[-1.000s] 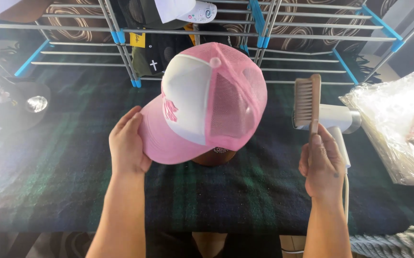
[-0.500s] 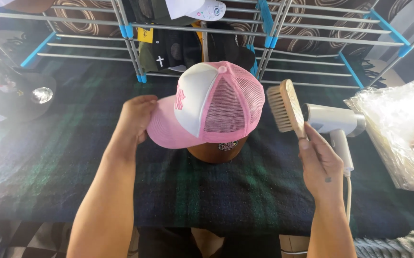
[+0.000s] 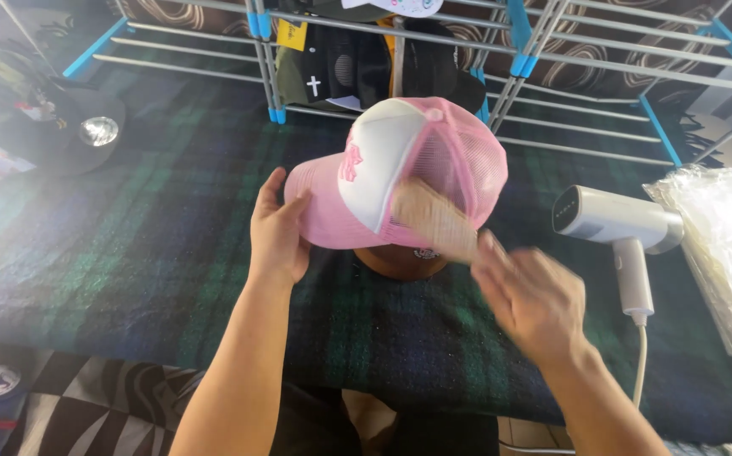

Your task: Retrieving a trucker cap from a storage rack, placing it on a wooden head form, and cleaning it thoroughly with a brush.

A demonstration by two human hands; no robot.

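Brush meeting the cap

Brush [image 3: 433,221] is now sweeping, blurred, across the side of the pink-and-white trucker cap [image 3: 400,173], where a moment ago I was holding it clear. My right hand [image 3: 528,297] is clenching its handle; my left hand [image 3: 277,232] is gripping the brim, steadying the cap on its brown stand [image 3: 400,262]. Steamer [image 3: 615,221] is lying idle on the tartan cloth [image 3: 130,253].

The pink and white cap [image 3: 400,173] has a smooth, matt cloth front panel and open mesh at the back. Under the cap, a brown stand [image 3: 400,262] looks like smooth wood. Against the cap's side, the brush [image 3: 433,221] shows pale wood, blurred. Beneath the cap lies a soft, matt plaid cloth [image 3: 146,253]. Right of the cap, the white steamer [image 3: 615,224] is smooth, slightly glossy plastic, and the bag [image 3: 725,245] is shiny, crinkled clear plastic. Behind the cap, the rack [image 3: 602,76] has grey metal rods with blue plastic joints.
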